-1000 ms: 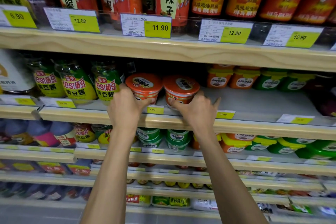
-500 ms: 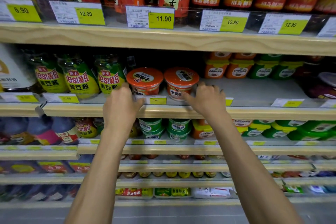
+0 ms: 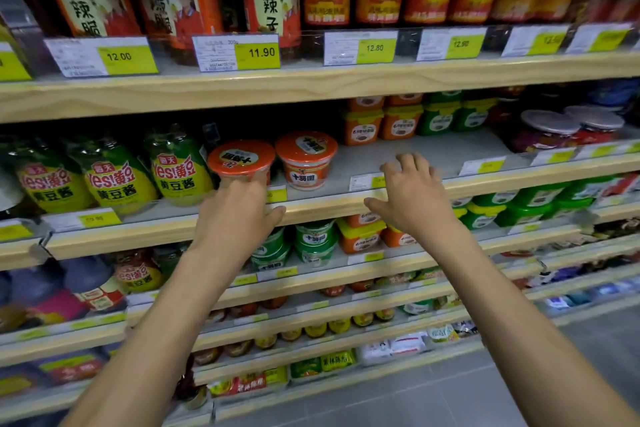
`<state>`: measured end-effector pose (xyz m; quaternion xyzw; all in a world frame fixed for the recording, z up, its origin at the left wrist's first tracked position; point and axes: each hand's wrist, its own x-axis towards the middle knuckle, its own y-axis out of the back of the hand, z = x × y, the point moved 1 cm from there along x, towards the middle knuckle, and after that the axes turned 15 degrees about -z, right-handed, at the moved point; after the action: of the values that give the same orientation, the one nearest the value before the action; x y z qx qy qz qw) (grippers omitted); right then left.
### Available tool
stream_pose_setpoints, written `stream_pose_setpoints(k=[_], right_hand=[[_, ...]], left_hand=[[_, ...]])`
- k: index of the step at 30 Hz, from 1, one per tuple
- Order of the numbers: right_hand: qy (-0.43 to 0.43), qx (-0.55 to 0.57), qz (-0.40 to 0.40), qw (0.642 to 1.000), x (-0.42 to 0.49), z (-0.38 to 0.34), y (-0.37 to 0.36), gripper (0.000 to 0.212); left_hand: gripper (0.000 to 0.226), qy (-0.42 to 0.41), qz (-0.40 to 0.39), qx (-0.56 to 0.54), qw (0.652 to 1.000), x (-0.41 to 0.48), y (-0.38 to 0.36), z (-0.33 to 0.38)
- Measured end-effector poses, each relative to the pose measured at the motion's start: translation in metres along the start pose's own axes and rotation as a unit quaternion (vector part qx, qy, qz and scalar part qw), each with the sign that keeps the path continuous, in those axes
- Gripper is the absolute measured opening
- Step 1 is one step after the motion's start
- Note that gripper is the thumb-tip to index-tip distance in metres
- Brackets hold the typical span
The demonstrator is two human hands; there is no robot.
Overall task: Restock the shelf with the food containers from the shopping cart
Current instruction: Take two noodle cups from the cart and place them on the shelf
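Left hand, thumb clear, presses relaxed fingertips on an orange-lidded round plastic tub on the grey shelf; its twin tub stands between the hands. Right hand hovers spread, empty. Tubs likely light, stiff, slick: best held around the wall, below the lid rim.

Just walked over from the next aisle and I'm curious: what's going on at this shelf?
A person is stocking a shop shelf with bare hands. On the middle shelf, right of the green soybean-paste pouches, a left tub and a right tub, both orange-lidded, stand side by side. The left hand touches the front of the left tub. The right hand, fingers spread, holds nothing and hovers at the shelf edge, right of the right tub.
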<state>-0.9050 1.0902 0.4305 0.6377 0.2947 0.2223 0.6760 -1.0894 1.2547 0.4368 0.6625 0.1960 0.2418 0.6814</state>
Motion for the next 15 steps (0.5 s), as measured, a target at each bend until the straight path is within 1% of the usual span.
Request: stream_pose_setpoints(k=[3, 8, 12, 15], right_hand=[[-0.017, 0.012, 0.004, 1.0, -0.018, 0.026, 0.003, 0.07], [-0.046, 0.022, -0.001, 0.999, -0.053, 0.089, 0.005, 0.069], [-0.076, 0.007, -0.004, 0.997, -0.095, 0.16, 0.004, 0.07], [-0.097, 0.01, -0.015, 0.995, -0.13, 0.222, -0.001, 0.071]], left_hand=[[0.054, -0.038, 0.0, 0.032, 0.999, -0.002, 0.008, 0.028], [0.057, -0.083, -0.03, 0.036, 0.995, 0.002, 0.009, 0.084], [0.06, -0.104, -0.074, 0.045, 0.991, 0.004, 0.01, 0.155], [0.066, -0.129, -0.083, 0.026, 0.988, -0.004, 0.012, 0.225]])
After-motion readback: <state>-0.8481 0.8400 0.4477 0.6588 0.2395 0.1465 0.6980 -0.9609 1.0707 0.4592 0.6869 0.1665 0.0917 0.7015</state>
